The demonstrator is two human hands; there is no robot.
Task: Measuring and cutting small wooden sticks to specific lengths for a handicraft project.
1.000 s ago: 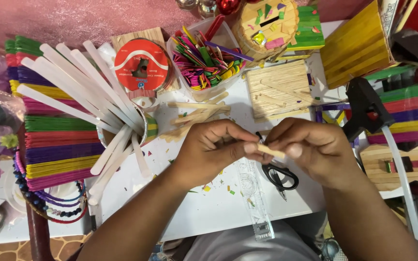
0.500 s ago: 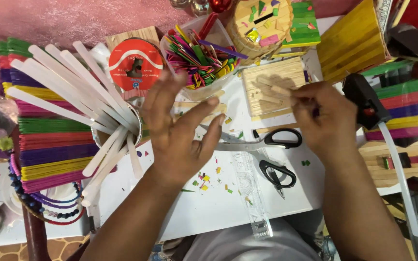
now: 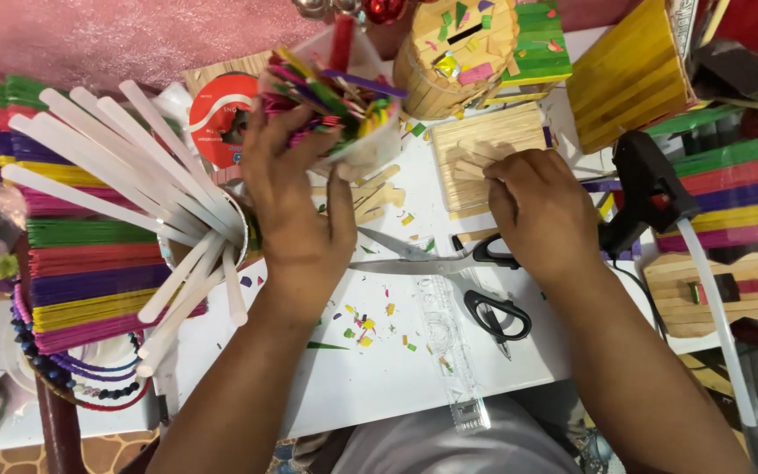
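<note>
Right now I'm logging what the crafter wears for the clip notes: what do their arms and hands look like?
Both forearms are bare up to the bottom edge of the picture, with no sleeves showing. The left hand and the right hand wear no gloves. No ring, watch or bracelet shows on the sides facing the camera. Nothing is marked or taped on them.

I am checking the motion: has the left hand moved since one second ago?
Yes. The left hand went up from the white table in front of the person to the tub of coloured sticks.
</note>
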